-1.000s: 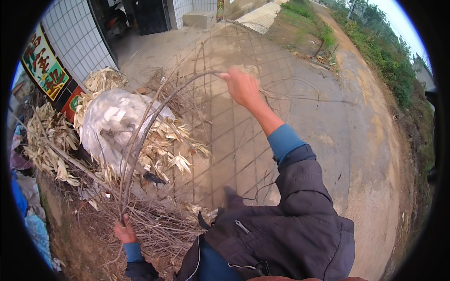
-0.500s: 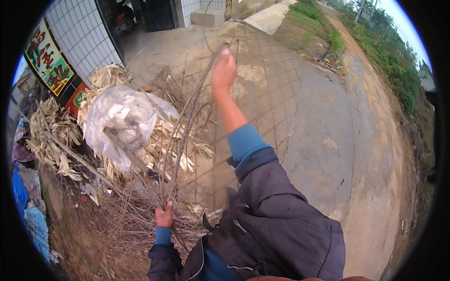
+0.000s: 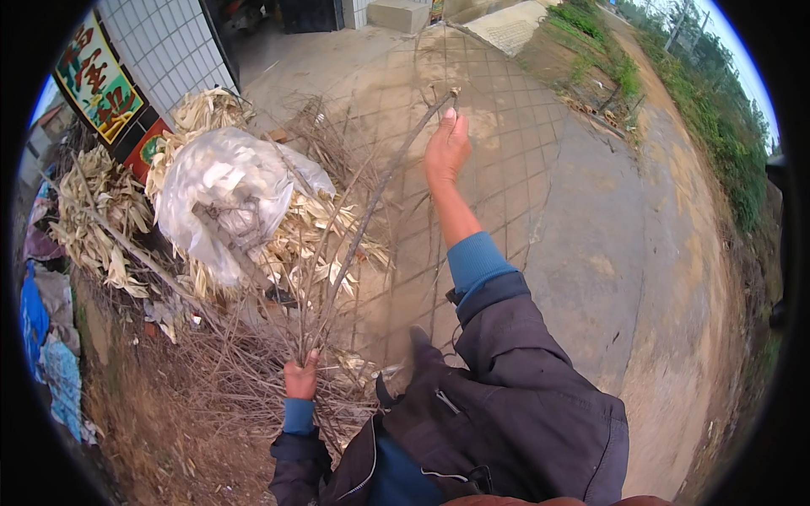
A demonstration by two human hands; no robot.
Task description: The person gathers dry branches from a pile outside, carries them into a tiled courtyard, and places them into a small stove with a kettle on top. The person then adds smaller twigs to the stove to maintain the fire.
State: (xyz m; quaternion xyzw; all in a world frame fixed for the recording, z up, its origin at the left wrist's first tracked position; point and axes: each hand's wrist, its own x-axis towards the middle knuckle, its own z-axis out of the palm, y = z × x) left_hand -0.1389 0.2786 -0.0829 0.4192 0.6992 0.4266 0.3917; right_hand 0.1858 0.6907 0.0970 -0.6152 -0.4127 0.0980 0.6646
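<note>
My left hand [image 3: 301,378] is low in the view, closed around the lower ends of several thin, bare branches [image 3: 312,308]. They fan upward from that fist. Farther out, the right arm is stretched forward. My right hand [image 3: 448,150] grips the far end of one long, thicker branch [image 3: 384,181], whose tip sticks out past the fingers. This branch slants down and left to the bundle at my left hand. A heap of dry twigs [image 3: 232,363] lies under and beside my left hand.
Left of the branches, a clear plastic bag [image 3: 190,240] of pale pieces rests on dry corn husks [image 3: 101,223]. A tiled wall [image 3: 160,51] with a colourful panel [image 3: 99,80] stands behind. Blue sheeting [image 3: 61,379] lies far left. Concrete paving [image 3: 582,228] extends right, bordered by greenery [image 3: 709,126].
My right hand has moved right and slightly down with the branch end, so the branch leans over more. My left hand keeps its hold on the bundle. The view has shifted slightly.
</note>
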